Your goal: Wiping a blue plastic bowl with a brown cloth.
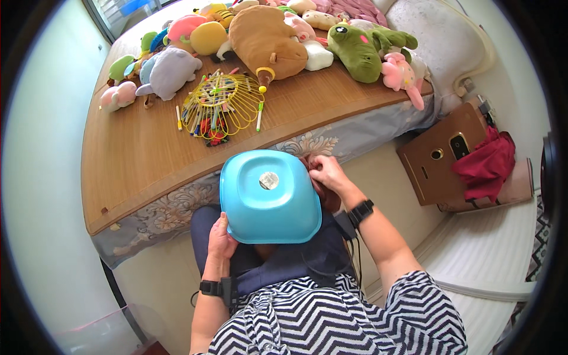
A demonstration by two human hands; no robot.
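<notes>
A light-blue plastic basin [272, 222] is above my lap, its underside facing up with a round silver sticker [268, 180] on it. My left hand [222, 238] grips the basin's lower left edge, thumb on the outside and the other fingers hidden beneath. Beside the basin's upper right edge, my right hand [326, 173] is closed with its fingertips pinched together. A reddish-brown, soft-looking thing [324, 194] shows partly behind the basin, just under that hand. Whether the pinched fingers hold part of it is too small to tell.
Ahead stands a bed with a brown mat [148, 148], bearing a yellow wire basket [234, 97] tipped among many marker pens. Several plush toys, including a brown one [260, 41] and a green one [358, 53], lie behind. Right stands a brown cabinet [426, 171] with a dark red cloth [488, 165].
</notes>
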